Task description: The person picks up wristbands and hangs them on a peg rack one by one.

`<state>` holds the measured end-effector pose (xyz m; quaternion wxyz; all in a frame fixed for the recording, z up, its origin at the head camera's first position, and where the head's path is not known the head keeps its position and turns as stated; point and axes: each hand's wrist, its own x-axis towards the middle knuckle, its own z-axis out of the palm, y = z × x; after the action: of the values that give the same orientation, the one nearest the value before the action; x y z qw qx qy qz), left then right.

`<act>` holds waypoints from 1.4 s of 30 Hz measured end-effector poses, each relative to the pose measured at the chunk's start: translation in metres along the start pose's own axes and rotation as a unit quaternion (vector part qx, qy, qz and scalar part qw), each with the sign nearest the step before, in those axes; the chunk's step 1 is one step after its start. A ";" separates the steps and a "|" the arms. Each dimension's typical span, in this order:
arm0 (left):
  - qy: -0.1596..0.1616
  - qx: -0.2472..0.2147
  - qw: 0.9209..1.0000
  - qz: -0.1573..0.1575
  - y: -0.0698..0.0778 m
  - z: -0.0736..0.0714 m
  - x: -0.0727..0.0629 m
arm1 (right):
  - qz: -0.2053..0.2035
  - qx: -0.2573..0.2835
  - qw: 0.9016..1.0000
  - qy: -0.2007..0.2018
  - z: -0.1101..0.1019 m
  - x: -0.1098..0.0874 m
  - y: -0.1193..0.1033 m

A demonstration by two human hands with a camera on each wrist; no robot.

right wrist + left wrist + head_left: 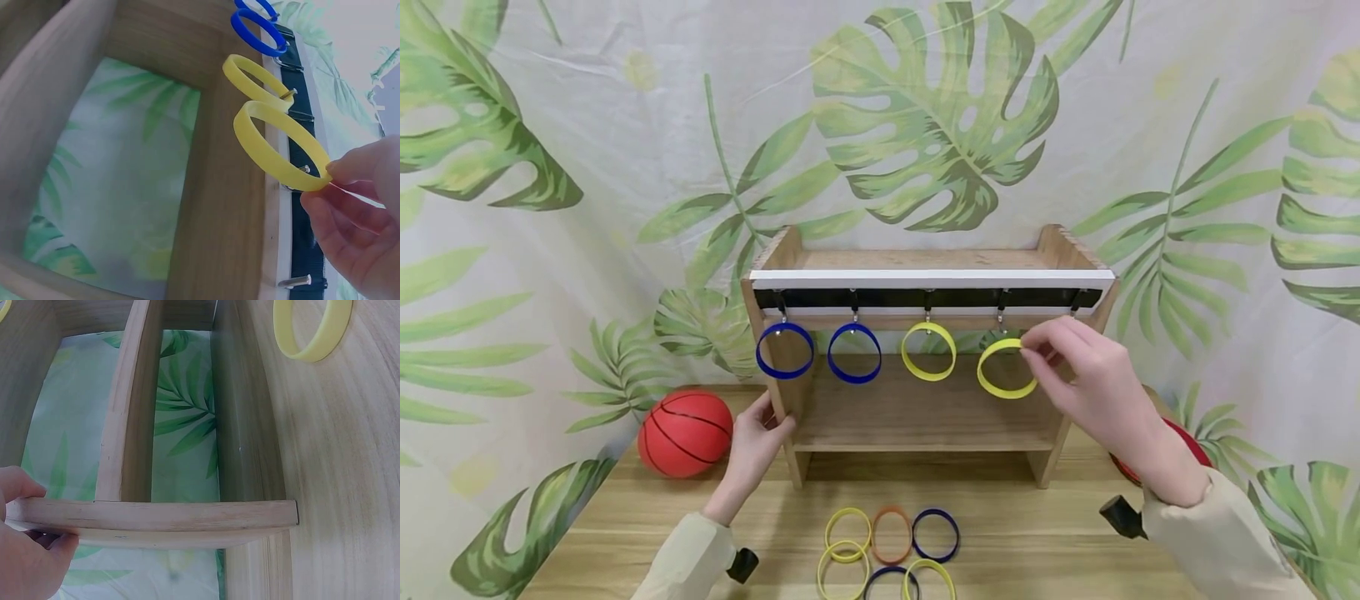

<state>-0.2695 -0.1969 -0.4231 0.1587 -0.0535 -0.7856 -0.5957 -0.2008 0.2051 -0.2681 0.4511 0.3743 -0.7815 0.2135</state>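
Judging by how the row of hooks is filling, you are a little past halfway: a blue ring (785, 375), another blue ring (855, 381) and a yellow ring (927, 377) are hanging from the first three, counting from your left. The fourth hook (304, 169) is having its ring brought to it, and the fifth hook (297, 281) is sticking out bare. Six loose rings are lying on the table (1015, 533) in front of the rack (925, 417): three yellow, two blue and one orange ring (892, 510), more than the row seems to be needing at one per hook.

Your right hand (1101, 371) is pinching the second yellow ring (265, 157) by its near right edge, between thumb and fingers, so most of the loop is reaching out past your fingertips toward the row. In the right wrist view the fourth hook's tip is showing inside the loop, but you aren't getting proof there that the band is resting on it. Your left hand (758, 437) is gripping the rack's side board (187, 515), probably steadying it.
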 end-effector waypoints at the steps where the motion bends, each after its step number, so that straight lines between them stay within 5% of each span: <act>1: 0.000 0.000 1.000 -0.001 0.000 0.000 0.000 | -0.002 -0.005 1.000 0.000 0.000 0.003 0.000; 13: -0.002 0.002 1.000 -0.004 -0.001 0.003 -0.001 | 0.017 -0.083 0.996 -0.024 0.007 0.010 0.008; 23: 0.004 0.001 1.000 0.001 -0.001 0.005 0.000 | -0.013 -0.080 0.997 -0.019 0.001 -0.006 -0.007; 29: 0.003 0.010 1.000 0.022 -0.002 0.004 0.001 | -0.014 -0.036 0.998 -0.056 0.015 -0.039 -0.023; 35: -0.002 0.002 1.000 0.013 -0.001 0.002 0.001 | -0.008 0.048 0.995 -0.090 0.065 -0.096 -0.033; 39: -0.001 0.007 1.000 0.006 -0.002 0.001 0.000 | 0.043 0.086 0.983 -0.154 0.097 -0.137 -0.042; 42: 0.001 0.016 1.000 0.007 -0.003 0.000 0.000 | 0.096 0.101 0.965 -0.220 0.114 -0.157 -0.042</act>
<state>-0.2702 -0.1977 -0.4260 0.1642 -0.0555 -0.7947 -0.5817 -0.1810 0.1636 -0.4616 0.2053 0.3790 -0.8681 0.2461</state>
